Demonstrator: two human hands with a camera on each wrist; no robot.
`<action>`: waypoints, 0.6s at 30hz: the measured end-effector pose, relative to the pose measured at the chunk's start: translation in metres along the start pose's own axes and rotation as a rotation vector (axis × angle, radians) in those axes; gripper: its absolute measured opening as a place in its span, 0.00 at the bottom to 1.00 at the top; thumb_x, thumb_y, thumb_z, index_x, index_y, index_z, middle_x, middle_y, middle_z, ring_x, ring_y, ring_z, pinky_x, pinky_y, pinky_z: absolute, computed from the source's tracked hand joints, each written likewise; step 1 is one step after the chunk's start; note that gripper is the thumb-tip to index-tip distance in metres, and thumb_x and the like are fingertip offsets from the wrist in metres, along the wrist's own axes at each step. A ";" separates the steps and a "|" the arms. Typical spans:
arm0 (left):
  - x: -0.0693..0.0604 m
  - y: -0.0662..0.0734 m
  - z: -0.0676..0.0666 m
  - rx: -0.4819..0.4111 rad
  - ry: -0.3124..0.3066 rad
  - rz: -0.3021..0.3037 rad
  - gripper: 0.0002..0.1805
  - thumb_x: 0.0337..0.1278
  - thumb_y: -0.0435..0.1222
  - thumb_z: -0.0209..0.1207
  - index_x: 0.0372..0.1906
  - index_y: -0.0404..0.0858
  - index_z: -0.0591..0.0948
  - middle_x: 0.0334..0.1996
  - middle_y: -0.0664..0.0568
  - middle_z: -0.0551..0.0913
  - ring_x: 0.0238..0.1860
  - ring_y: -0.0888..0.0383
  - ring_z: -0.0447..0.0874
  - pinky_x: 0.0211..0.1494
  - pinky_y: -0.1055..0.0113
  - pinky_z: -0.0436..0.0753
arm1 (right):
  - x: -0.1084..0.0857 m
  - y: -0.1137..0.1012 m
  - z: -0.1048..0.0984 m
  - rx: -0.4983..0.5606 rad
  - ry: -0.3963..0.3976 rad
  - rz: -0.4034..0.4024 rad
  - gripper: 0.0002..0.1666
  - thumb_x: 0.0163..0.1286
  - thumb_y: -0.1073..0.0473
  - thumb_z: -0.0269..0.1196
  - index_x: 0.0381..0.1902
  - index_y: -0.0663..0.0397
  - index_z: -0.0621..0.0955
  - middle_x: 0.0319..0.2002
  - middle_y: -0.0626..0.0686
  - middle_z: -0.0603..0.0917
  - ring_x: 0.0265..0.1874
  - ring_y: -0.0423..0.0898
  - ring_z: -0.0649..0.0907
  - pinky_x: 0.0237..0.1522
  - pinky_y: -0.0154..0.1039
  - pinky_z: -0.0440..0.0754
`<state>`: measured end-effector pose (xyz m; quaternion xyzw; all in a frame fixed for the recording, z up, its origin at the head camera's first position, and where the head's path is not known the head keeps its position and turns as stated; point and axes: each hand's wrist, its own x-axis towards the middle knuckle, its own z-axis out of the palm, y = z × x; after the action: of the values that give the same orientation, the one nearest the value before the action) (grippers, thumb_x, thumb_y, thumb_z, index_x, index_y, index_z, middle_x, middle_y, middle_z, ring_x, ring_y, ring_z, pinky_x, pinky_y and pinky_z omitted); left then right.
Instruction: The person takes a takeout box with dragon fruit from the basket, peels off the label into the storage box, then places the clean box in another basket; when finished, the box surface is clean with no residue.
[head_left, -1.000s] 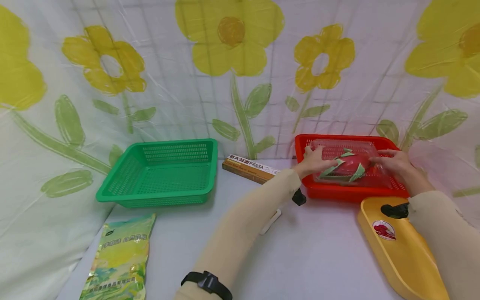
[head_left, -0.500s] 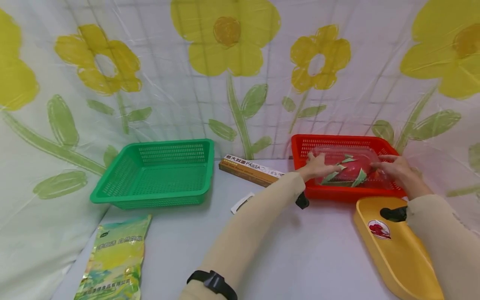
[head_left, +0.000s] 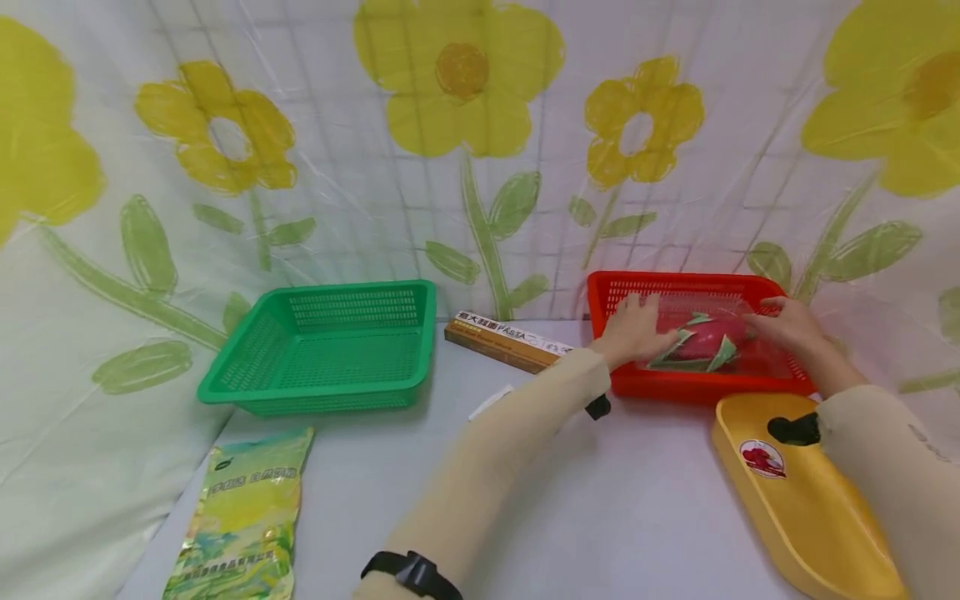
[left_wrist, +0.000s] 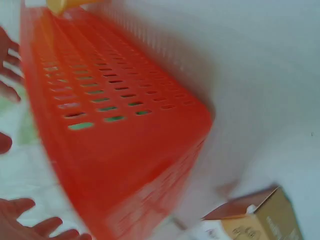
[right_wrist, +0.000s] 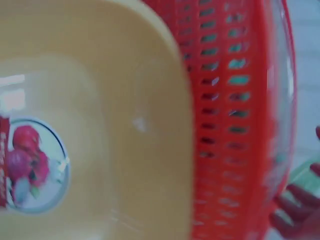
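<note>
A red dragon fruit [head_left: 711,337] with green scales lies in a clear plastic box [head_left: 738,307] inside the red basket [head_left: 675,385]. At the box's left end, my left hand [head_left: 632,333] has its fingers spread; it covers that end, so contact is unclear. My right hand [head_left: 797,330], fingers extended, is over the basket's right side near the box's other end. In the left wrist view, the left hand's fingers [left_wrist: 45,227] show loose beyond the red basket wall [left_wrist: 130,145]. The right wrist view catches the right hand's relaxed fingers [right_wrist: 297,212] beside the basket rim.
A yellow tray [head_left: 813,500] with a round sticker stands in front of the red basket. To the left are a pasta box [head_left: 502,337], a green basket [head_left: 322,392] and a yellow-green bag [head_left: 240,517]. A small white item [head_left: 491,402] is partly behind my left sleeve.
The plastic box with the dragon fruit has sunk lower into the red basket. Both hands have loosened from its ends, and the left hand's fingers have straightened.
</note>
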<state>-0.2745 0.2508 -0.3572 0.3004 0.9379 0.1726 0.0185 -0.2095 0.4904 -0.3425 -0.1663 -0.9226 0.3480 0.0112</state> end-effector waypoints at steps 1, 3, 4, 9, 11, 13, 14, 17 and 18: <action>-0.004 -0.001 -0.005 0.033 0.021 0.013 0.41 0.63 0.62 0.52 0.76 0.51 0.57 0.69 0.55 0.62 0.66 0.60 0.60 0.67 0.64 0.68 | -0.002 -0.007 0.000 -0.024 0.000 -0.029 0.49 0.74 0.41 0.51 0.70 0.79 0.52 0.64 0.81 0.58 0.56 0.73 0.66 0.55 0.63 0.74; -0.012 -0.005 -0.016 0.109 0.070 0.045 0.42 0.64 0.62 0.50 0.77 0.52 0.54 0.73 0.53 0.58 0.71 0.56 0.55 0.71 0.60 0.62 | -0.006 -0.023 -0.001 -0.076 0.011 -0.097 0.50 0.75 0.39 0.49 0.71 0.79 0.51 0.64 0.82 0.57 0.57 0.75 0.64 0.56 0.68 0.71; -0.015 -0.008 -0.022 0.151 0.095 0.059 0.42 0.65 0.63 0.48 0.78 0.52 0.53 0.74 0.53 0.56 0.73 0.54 0.52 0.73 0.59 0.59 | -0.008 -0.031 -0.002 -0.089 0.017 -0.128 0.51 0.74 0.38 0.50 0.71 0.79 0.50 0.65 0.82 0.56 0.57 0.76 0.64 0.55 0.69 0.70; -0.029 -0.024 -0.048 0.278 0.205 0.143 0.40 0.67 0.62 0.44 0.78 0.51 0.52 0.76 0.50 0.52 0.75 0.48 0.48 0.74 0.52 0.54 | -0.016 -0.059 -0.001 -0.136 0.048 -0.241 0.53 0.72 0.36 0.53 0.74 0.73 0.50 0.66 0.80 0.57 0.59 0.76 0.62 0.54 0.73 0.68; -0.035 -0.032 -0.055 0.279 0.232 0.176 0.40 0.67 0.61 0.43 0.78 0.50 0.53 0.76 0.49 0.52 0.76 0.47 0.47 0.74 0.51 0.53 | -0.019 -0.067 0.004 -0.144 0.049 -0.267 0.52 0.72 0.36 0.54 0.75 0.70 0.52 0.67 0.78 0.59 0.61 0.75 0.62 0.54 0.73 0.68; -0.040 -0.040 -0.061 0.262 0.260 0.199 0.40 0.67 0.61 0.44 0.78 0.49 0.54 0.76 0.47 0.52 0.76 0.45 0.47 0.75 0.49 0.52 | -0.023 -0.075 0.010 -0.147 0.050 -0.296 0.52 0.71 0.37 0.56 0.75 0.69 0.53 0.67 0.77 0.60 0.61 0.74 0.62 0.54 0.73 0.69; -0.043 -0.045 -0.063 0.256 0.273 0.210 0.39 0.67 0.61 0.45 0.78 0.48 0.55 0.76 0.46 0.52 0.76 0.44 0.47 0.75 0.49 0.52 | -0.024 -0.079 0.013 -0.154 0.053 -0.311 0.51 0.71 0.37 0.57 0.75 0.68 0.54 0.67 0.76 0.60 0.62 0.73 0.62 0.54 0.73 0.67; -0.050 -0.059 -0.066 0.245 0.315 0.235 0.39 0.67 0.60 0.47 0.77 0.47 0.57 0.76 0.45 0.53 0.75 0.42 0.48 0.74 0.46 0.53 | -0.030 -0.089 0.023 -0.180 0.058 -0.346 0.51 0.70 0.37 0.58 0.75 0.65 0.55 0.68 0.75 0.59 0.63 0.73 0.61 0.55 0.74 0.66; -0.053 -0.063 -0.067 0.243 0.321 0.239 0.39 0.66 0.59 0.47 0.77 0.46 0.58 0.76 0.44 0.53 0.76 0.41 0.48 0.74 0.46 0.53 | -0.032 -0.092 0.027 -0.193 0.061 -0.353 0.51 0.69 0.36 0.58 0.76 0.63 0.55 0.68 0.75 0.58 0.63 0.73 0.61 0.55 0.75 0.65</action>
<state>-0.2753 0.1514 -0.3196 0.3781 0.9005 0.1046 -0.1876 -0.2108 0.3988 -0.3005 -0.0127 -0.9657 0.2454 0.0839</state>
